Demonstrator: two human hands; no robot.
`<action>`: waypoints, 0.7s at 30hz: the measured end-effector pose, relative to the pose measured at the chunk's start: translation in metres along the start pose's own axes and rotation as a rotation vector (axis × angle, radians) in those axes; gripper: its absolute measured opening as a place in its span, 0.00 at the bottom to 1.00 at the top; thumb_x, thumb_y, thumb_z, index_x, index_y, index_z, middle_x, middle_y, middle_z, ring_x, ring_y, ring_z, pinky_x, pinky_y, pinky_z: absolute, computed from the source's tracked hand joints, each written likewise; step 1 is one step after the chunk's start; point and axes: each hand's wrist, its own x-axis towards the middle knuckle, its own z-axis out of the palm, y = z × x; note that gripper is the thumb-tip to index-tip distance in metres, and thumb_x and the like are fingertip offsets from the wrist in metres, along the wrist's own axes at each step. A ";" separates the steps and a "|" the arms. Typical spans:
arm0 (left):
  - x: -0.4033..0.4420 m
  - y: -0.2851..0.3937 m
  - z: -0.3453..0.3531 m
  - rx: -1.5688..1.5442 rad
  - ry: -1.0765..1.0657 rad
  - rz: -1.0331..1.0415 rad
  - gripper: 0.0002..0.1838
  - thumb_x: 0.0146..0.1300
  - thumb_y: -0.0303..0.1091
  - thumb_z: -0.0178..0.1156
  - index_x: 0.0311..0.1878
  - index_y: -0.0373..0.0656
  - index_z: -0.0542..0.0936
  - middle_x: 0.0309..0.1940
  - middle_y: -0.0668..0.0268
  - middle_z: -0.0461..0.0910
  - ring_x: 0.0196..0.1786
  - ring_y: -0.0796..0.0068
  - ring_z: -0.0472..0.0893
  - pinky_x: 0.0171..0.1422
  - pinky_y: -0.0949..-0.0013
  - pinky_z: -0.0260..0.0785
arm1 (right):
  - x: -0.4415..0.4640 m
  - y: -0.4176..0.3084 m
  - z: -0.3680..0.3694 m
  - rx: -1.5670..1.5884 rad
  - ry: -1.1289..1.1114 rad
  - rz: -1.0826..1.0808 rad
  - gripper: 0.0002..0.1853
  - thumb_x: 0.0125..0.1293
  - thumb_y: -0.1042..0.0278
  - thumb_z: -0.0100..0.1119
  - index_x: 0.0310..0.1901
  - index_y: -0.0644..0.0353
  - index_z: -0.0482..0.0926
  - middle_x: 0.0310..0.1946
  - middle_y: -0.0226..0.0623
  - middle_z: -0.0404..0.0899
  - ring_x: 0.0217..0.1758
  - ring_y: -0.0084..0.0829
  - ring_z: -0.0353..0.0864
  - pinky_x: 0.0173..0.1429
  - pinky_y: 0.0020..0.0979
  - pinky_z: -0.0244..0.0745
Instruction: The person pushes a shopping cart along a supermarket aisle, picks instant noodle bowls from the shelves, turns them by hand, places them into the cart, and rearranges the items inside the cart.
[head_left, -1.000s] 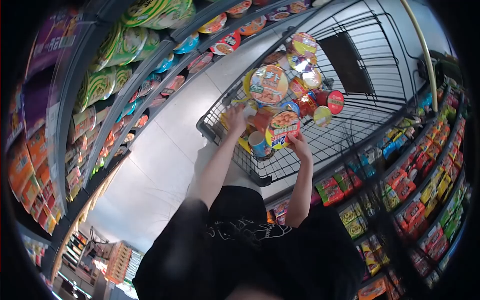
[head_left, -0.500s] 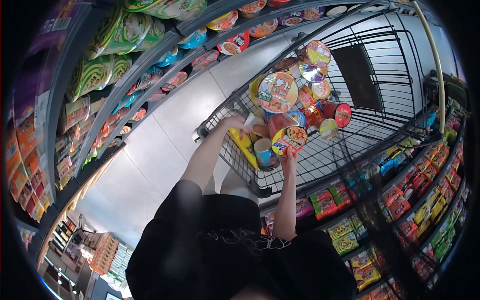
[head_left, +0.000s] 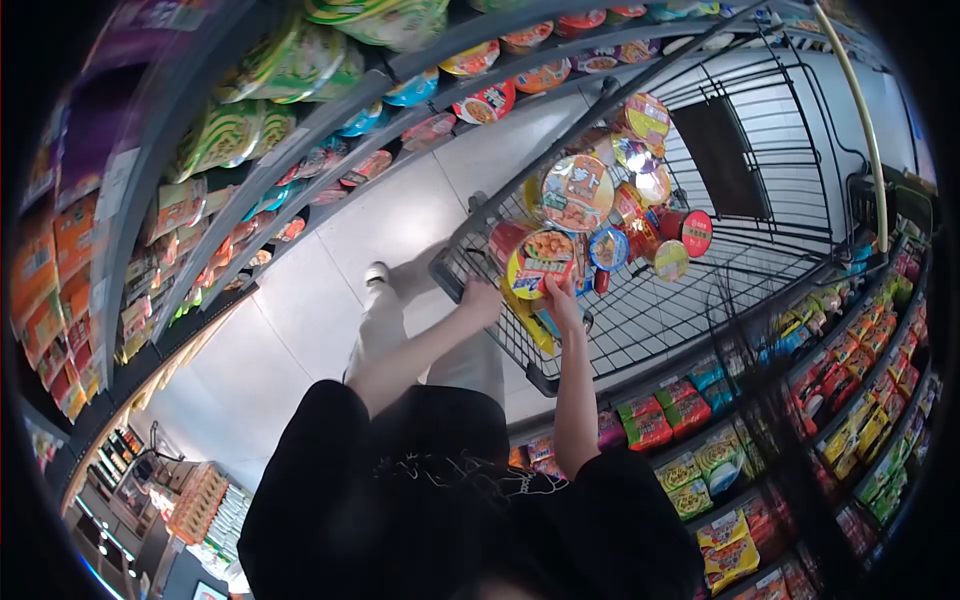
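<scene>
A wire shopping cart (head_left: 640, 345) stands in front of me, holding several instant noodle cups and bowls. My right hand (head_left: 563, 302) is closed on a noodle cup (head_left: 545, 262) with a yellow, red and blue lid, tilted toward me. On the near rim of the cart, my left hand (head_left: 481, 302) is curled closed; its fingertips are partly hidden. Beyond the held cup sit a large orange-lidded noodle bowl (head_left: 577, 193), a blue-lidded cup (head_left: 608, 249) and a red-lidded cup (head_left: 697, 234). Below the held cup lies a yellow packet (head_left: 530, 325), partly covered.
Shelves of noodle bowls (head_left: 485, 102) and green packs (head_left: 232, 135) rise on the left. Another shelf with bagged noodles (head_left: 690, 400) runs along the right. Pale floor tiles (head_left: 330, 290) lie between. Egg trays (head_left: 200, 505) are stacked behind at lower left.
The noodle cup in my right hand has moved left and up. My left hand has drawn back from inside the cart to its near rim. One leg now shows stepping out at left.
</scene>
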 end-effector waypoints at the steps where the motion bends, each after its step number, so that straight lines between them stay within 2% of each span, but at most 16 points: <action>1: -0.013 -0.004 -0.004 -0.125 0.152 0.016 0.19 0.54 0.44 0.49 0.43 0.42 0.75 0.38 0.62 0.75 0.48 0.65 0.71 0.63 0.51 0.43 | 0.013 0.001 0.011 -0.003 -0.018 -0.006 0.11 0.58 0.66 0.53 0.42 0.58 0.68 0.31 0.29 0.75 0.27 0.19 0.74 0.26 0.19 0.70; 2: -0.026 -0.007 -0.011 -0.128 0.160 -0.001 0.19 0.54 0.44 0.49 0.43 0.42 0.75 0.38 0.62 0.75 0.48 0.65 0.71 0.63 0.51 0.43 | 0.028 0.008 0.017 -0.016 -0.024 0.019 0.11 0.58 0.65 0.53 0.42 0.57 0.69 0.30 0.27 0.75 0.25 0.18 0.73 0.23 0.18 0.68; 3: -0.038 -0.008 -0.020 -0.206 0.149 0.008 0.19 0.53 0.47 0.49 0.38 0.42 0.77 0.36 0.63 0.76 0.47 0.65 0.71 0.64 0.50 0.41 | 0.046 0.021 0.021 -0.033 -0.031 0.048 0.11 0.58 0.65 0.54 0.42 0.56 0.69 0.29 0.26 0.75 0.23 0.18 0.72 0.20 0.18 0.66; 4: -0.048 -0.010 -0.026 -0.287 0.139 0.018 0.20 0.52 0.50 0.50 0.34 0.43 0.78 0.34 0.63 0.76 0.46 0.66 0.72 0.65 0.50 0.38 | 0.069 0.040 0.013 -0.074 -0.027 0.025 0.12 0.56 0.64 0.56 0.41 0.55 0.69 0.30 0.27 0.74 0.26 0.18 0.73 0.21 0.19 0.67; 5: -0.055 -0.013 -0.028 -0.299 0.146 -0.003 0.20 0.52 0.50 0.50 0.34 0.43 0.78 0.34 0.63 0.76 0.46 0.66 0.72 0.65 0.50 0.38 | 0.075 0.042 0.019 -0.087 -0.048 0.030 0.12 0.56 0.64 0.56 0.41 0.55 0.69 0.30 0.27 0.74 0.26 0.18 0.73 0.21 0.19 0.67; 7: -0.070 -0.022 -0.032 -0.102 0.215 0.161 0.21 0.50 0.53 0.51 0.26 0.43 0.80 0.30 0.63 0.77 0.45 0.67 0.72 0.66 0.49 0.34 | 0.082 0.047 0.029 -0.106 0.034 0.018 0.16 0.56 0.62 0.56 0.45 0.55 0.67 0.36 0.30 0.73 0.37 0.26 0.75 0.32 0.27 0.76; 8: -0.072 -0.024 -0.022 -0.192 0.370 0.177 0.19 0.49 0.51 0.52 0.20 0.44 0.79 0.26 0.65 0.76 0.44 0.68 0.71 0.67 0.51 0.33 | 0.087 0.053 0.029 -0.097 0.111 0.007 0.18 0.53 0.60 0.59 0.44 0.55 0.67 0.33 0.29 0.72 0.32 0.25 0.74 0.30 0.26 0.75; 9: -0.071 -0.025 -0.014 -0.207 0.381 0.156 0.19 0.49 0.51 0.52 0.20 0.44 0.79 0.26 0.65 0.76 0.44 0.68 0.71 0.67 0.51 0.33 | 0.080 0.048 0.038 -0.117 0.092 0.010 0.18 0.53 0.60 0.59 0.44 0.55 0.67 0.33 0.29 0.72 0.32 0.25 0.74 0.30 0.26 0.75; 11: -0.065 -0.024 0.001 -0.304 0.636 0.207 0.16 0.47 0.48 0.53 0.20 0.45 0.79 0.23 0.66 0.74 0.42 0.70 0.71 0.68 0.53 0.35 | 0.060 0.037 0.055 -0.258 0.421 0.153 0.18 0.54 0.56 0.56 0.44 0.54 0.67 0.29 0.28 0.71 0.27 0.24 0.73 0.27 0.26 0.73; 12: -0.058 -0.022 0.013 -0.323 0.769 0.192 0.14 0.46 0.45 0.54 0.18 0.46 0.78 0.21 0.67 0.72 0.41 0.71 0.70 0.68 0.55 0.36 | 0.049 0.034 0.052 -0.374 0.350 0.089 0.18 0.55 0.54 0.55 0.42 0.54 0.67 0.27 0.27 0.70 0.26 0.25 0.72 0.26 0.25 0.72; 15: -0.069 -0.018 0.014 -0.261 0.835 0.118 0.11 0.45 0.42 0.54 0.18 0.46 0.78 0.23 0.67 0.72 0.41 0.71 0.70 0.68 0.56 0.37 | -0.012 0.030 0.060 -0.574 0.131 -0.040 0.16 0.58 0.52 0.48 0.37 0.57 0.70 0.23 0.30 0.70 0.24 0.26 0.70 0.26 0.24 0.68; 16: -0.078 -0.020 0.014 -0.251 0.847 0.096 0.11 0.45 0.42 0.54 0.18 0.46 0.78 0.23 0.67 0.72 0.41 0.71 0.70 0.68 0.56 0.37 | -0.025 0.043 0.052 -0.894 0.018 -0.387 0.16 0.59 0.54 0.46 0.37 0.60 0.70 0.22 0.33 0.71 0.24 0.27 0.71 0.27 0.25 0.67; 17: -0.086 -0.022 0.011 -0.236 0.813 0.094 0.09 0.46 0.41 0.53 0.23 0.46 0.78 0.28 0.67 0.73 0.45 0.71 0.69 0.67 0.55 0.38 | -0.031 0.057 0.040 -1.189 -0.084 -0.756 0.17 0.60 0.55 0.44 0.36 0.63 0.71 0.22 0.37 0.71 0.25 0.28 0.71 0.28 0.26 0.67; 18: -0.093 -0.021 0.009 -0.224 0.780 0.094 0.09 0.46 0.39 0.53 0.27 0.47 0.78 0.33 0.66 0.74 0.49 0.71 0.68 0.67 0.55 0.39 | -0.045 0.068 0.034 -1.162 -0.047 -0.617 0.17 0.60 0.56 0.42 0.38 0.64 0.71 0.23 0.41 0.72 0.26 0.31 0.72 0.29 0.30 0.67; 19: -0.095 -0.020 0.015 -0.210 0.800 0.086 0.09 0.46 0.39 0.53 0.27 0.47 0.78 0.33 0.66 0.74 0.49 0.71 0.68 0.67 0.55 0.39 | -0.055 0.073 0.041 -1.133 -0.015 -0.480 0.18 0.61 0.57 0.41 0.39 0.66 0.71 0.25 0.45 0.73 0.28 0.33 0.74 0.31 0.33 0.67; 21: -0.091 -0.016 0.037 -0.367 0.905 0.082 0.13 0.48 0.36 0.52 0.39 0.49 0.75 0.47 0.68 0.70 0.58 0.72 0.61 0.65 0.51 0.42 | -0.084 0.062 0.075 -1.202 -0.023 -0.522 0.19 0.61 0.57 0.40 0.39 0.66 0.72 0.26 0.46 0.74 0.30 0.36 0.74 0.33 0.35 0.66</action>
